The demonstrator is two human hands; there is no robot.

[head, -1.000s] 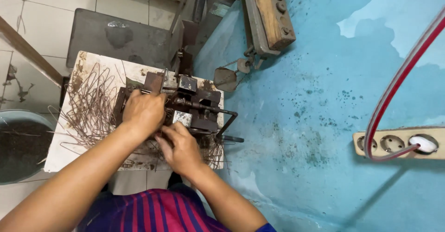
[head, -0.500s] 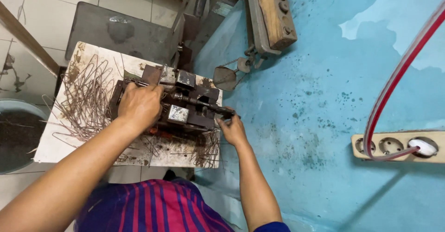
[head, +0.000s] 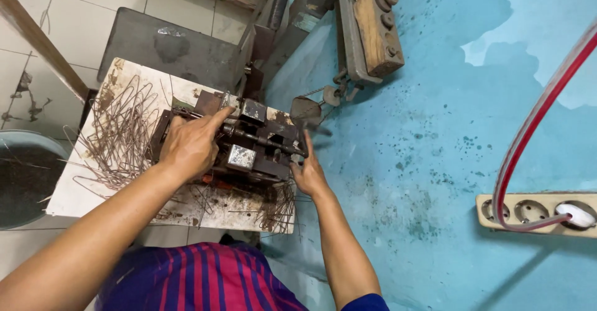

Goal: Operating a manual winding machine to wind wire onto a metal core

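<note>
Both hands on the rusty metal jig point(head: 249, 146) on the table point(head: 93, 193).

Left hand point(head: 189, 146) lies curled over the jig's top, forefinger extended; right hand point(head: 309, 171) reaches its right end, grip unclear, fingertips hidden. Bent wires point(head: 121, 134) lie beside it.

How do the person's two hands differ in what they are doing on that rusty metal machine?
The left hand lies palm down on top of the rusty metal machine, index finger stretched toward its blocks; the right hand reaches up its right side, fingers at the rod's end. The left hand sits near the pile of bent wires; the right hand is by the blue wall. Both touch the machine.
</note>
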